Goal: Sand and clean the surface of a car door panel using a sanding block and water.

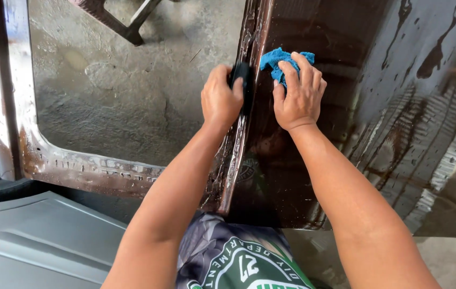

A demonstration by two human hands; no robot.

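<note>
A small black block (241, 80) was gripped in the left hand (220, 99) against the panel's edge (238, 144), whose long axis ran near to far. Just right, a blue cloth (276, 60) was pressed onto the wet dark panel (388, 107) under the right hand (298, 93).

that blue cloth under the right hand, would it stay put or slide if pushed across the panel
The blue cloth looks soft and floppy: it bunches under the right hand, so it would likely crumple rather than move flat. The dark panel looks wet and glossy, so the cloth probably slides easily. It seems light for its size.
</note>
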